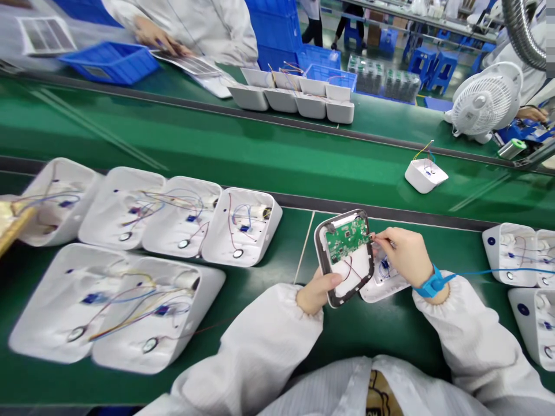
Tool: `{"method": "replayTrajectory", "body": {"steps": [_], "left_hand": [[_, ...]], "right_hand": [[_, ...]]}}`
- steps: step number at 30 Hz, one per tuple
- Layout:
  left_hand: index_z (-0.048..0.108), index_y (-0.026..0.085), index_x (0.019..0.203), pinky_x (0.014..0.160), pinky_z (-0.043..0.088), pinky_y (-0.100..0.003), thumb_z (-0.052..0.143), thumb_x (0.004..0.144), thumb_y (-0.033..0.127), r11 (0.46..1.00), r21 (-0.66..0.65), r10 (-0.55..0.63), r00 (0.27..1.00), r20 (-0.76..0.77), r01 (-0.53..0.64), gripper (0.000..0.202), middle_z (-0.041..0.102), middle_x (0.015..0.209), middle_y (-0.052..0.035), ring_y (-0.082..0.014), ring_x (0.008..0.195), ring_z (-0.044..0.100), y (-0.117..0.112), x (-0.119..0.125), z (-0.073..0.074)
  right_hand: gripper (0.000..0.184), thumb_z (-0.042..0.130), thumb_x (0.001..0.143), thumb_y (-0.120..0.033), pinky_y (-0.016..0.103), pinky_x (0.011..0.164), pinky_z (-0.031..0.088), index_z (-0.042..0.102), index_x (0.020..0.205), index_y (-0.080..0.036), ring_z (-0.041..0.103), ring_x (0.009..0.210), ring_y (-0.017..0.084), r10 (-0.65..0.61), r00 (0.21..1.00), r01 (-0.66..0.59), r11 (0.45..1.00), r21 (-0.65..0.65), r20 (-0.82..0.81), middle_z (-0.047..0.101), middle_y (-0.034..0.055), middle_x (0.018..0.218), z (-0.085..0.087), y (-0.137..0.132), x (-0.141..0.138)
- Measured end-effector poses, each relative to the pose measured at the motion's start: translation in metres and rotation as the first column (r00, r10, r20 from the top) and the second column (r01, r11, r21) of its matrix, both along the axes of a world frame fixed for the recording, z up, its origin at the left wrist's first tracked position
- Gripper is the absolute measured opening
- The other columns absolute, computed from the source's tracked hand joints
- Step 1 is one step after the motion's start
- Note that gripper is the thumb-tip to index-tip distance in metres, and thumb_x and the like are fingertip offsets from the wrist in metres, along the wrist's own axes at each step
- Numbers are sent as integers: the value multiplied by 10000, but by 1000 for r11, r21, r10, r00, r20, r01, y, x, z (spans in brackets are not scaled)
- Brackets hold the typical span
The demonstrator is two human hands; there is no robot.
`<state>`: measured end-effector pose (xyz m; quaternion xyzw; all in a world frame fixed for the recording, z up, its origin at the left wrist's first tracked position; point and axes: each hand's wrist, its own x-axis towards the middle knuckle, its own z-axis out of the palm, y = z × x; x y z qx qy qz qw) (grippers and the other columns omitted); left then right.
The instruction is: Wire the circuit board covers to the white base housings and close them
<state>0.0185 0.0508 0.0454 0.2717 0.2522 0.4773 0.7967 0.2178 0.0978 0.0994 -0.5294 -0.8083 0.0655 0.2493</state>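
Note:
My left hand (318,290) grips the lower edge of a white housing panel (347,260) with a dark rim, held tilted up. A green circuit board (347,238) sits in its upper half, with thin red wires running from it. My right hand (405,254) is pinched at the board's right edge, fingers closed on something small I cannot make out. A blue wrist strap (433,282) with a blue cord is on that wrist. Under my right hand lies a white housing shell (384,277) with a blue connector.
Several open white shells (182,222) with wires lie in rows at left, more shells (515,254) at right. A single shell (425,174) rests on the green conveyor belt (260,150). Beyond are white bins (299,98), a blue tray (110,60), a fan (483,104) and a co-worker's hand (151,34).

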Motion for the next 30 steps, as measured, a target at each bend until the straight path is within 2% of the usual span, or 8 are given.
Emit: {"method": "replayTrajectory", "body": {"steps": [4,8,12,15,18,20,25,30], "left_hand": [[567,131,1337,1076,417,-576,815,609,482,999,44,-13,999,49,10,845,664,1228,-176,-430,1222,562,3,3,0],[591,118,1307,1097,404,-557,788,608,487,1000,2,-12,999,43,12,814,688,1177,-166,-408,1214,575,4,2,-6],[595,101,1294,1110,380,-574,790,571,488,1000,-17,-6,999,33,7,843,695,1151,-173,-426,1242,546,3,1,-4],[574,90,1316,1118,357,-596,798,574,480,1000,8,-9,999,33,9,868,684,1172,-182,-444,1272,513,1,0,-2],[581,114,1315,1136,337,-588,810,581,501,999,0,-34,999,13,34,860,668,1215,-172,-438,1286,503,-2,-2,-4],[595,118,1301,1141,331,-584,813,593,510,999,-13,-41,999,-24,41,838,668,1218,-169,-435,1278,513,-3,-3,-8],[589,120,1314,1137,340,-574,817,634,502,998,31,-44,998,-51,46,812,669,1215,-174,-426,1262,530,-2,-1,-13],[557,144,1358,1127,360,-554,811,669,478,998,63,-27,1000,-9,28,807,657,1246,-166,-411,1262,535,-1,4,-13]], "right_hand": [[145,609,919,-198,270,649,449,686,796,-208,674,702,167,-39,996,38,999,-8,-84,736,16,789,3,1,0],[127,641,883,-168,271,673,481,689,777,-219,684,714,165,-2,974,-34,987,-160,-225,747,1,785,6,2,-3],[110,654,864,-198,269,677,519,670,756,-217,697,684,157,-67,904,-117,910,-397,-421,747,-9,744,10,4,-4],[85,693,830,-232,252,608,499,641,769,-204,674,616,146,-153,895,-91,857,-507,-419,729,-10,695,14,5,-1],[157,649,867,-259,248,575,435,636,721,-203,608,562,124,-75,954,-77,875,-478,-292,695,-18,651,21,4,2],[207,608,891,-269,247,577,408,637,697,-204,580,569,119,0,965,-124,880,-459,-262,673,-20,644,25,1,0],[225,572,904,-315,241,562,392,607,715,-198,523,550,107,4,918,-232,817,-528,-397,606,-35,620,19,-9,-13],[218,560,915,-342,252,573,388,599,757,-198,511,586,115,-46,888,-216,836,-504,-457,602,-27,664,7,-16,-21]]}}
